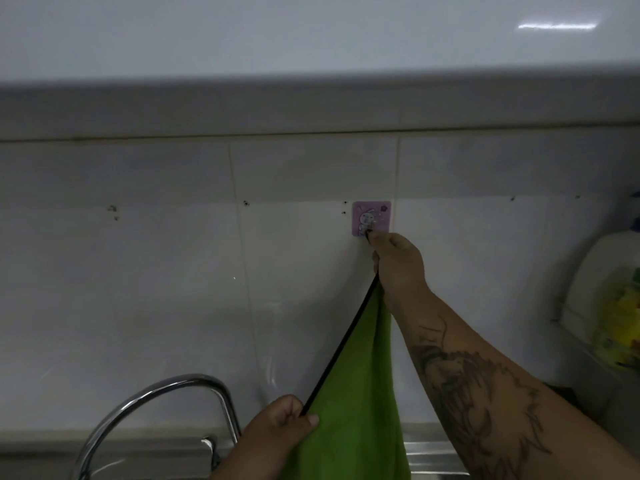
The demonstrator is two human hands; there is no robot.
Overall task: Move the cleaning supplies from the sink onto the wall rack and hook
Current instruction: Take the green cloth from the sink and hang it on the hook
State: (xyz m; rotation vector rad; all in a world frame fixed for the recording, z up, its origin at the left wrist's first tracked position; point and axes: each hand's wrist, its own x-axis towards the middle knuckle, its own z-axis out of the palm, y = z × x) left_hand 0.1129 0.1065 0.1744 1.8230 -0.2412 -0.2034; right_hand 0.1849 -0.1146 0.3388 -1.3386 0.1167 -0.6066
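A green cloth point(360, 375) with a black edge hangs stretched between my two hands in front of the white tiled wall. My right hand point(398, 265) grips its top corner and holds it right at the lower edge of a pink adhesive hook point(371, 221) stuck on the wall. My left hand point(280, 424) pinches the cloth's black edge lower down, near the sink. Whether the cloth's loop sits on the hook is hidden by my fingers.
A chrome faucet point(166, 393) arches at the lower left over the sink edge point(433, 452). A white detergent bottle point(609, 313) with a yellow-green label stands at the right, on the wall side. A cabinet underside point(311, 105) overhangs above.
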